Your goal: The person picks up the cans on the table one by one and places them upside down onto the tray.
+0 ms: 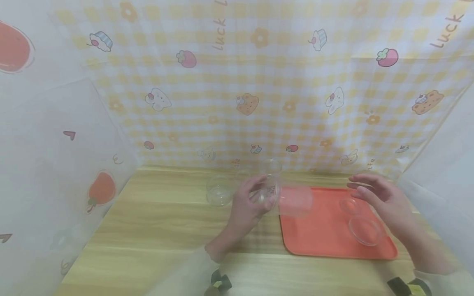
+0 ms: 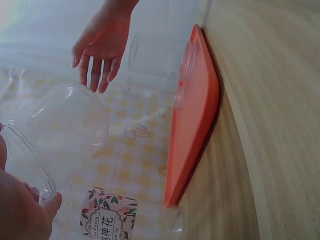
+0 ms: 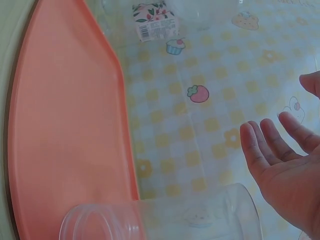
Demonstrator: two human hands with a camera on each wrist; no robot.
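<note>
My left hand (image 1: 249,205) grips a clear plastic jar (image 1: 296,201) near its ridged neck. The jar lies nearly sideways in the air, its rounded end pointing right over the left part of the orange tray (image 1: 318,234). In the left wrist view the held jar (image 2: 75,125) looks see-through, with nothing visible inside. My right hand (image 1: 385,201) hovers over the tray's right end, fingers spread and holding nothing. Below it, another clear jar (image 3: 200,215) stands on end on the tray, apart from the fingers.
Several clear containers (image 1: 219,193) stand at the back of the wooden table (image 1: 155,230), left of the tray. A pink floral label (image 2: 107,215) shows among them. A yellow checked cloth (image 1: 222,82) hangs behind, with white sheets at both sides.
</note>
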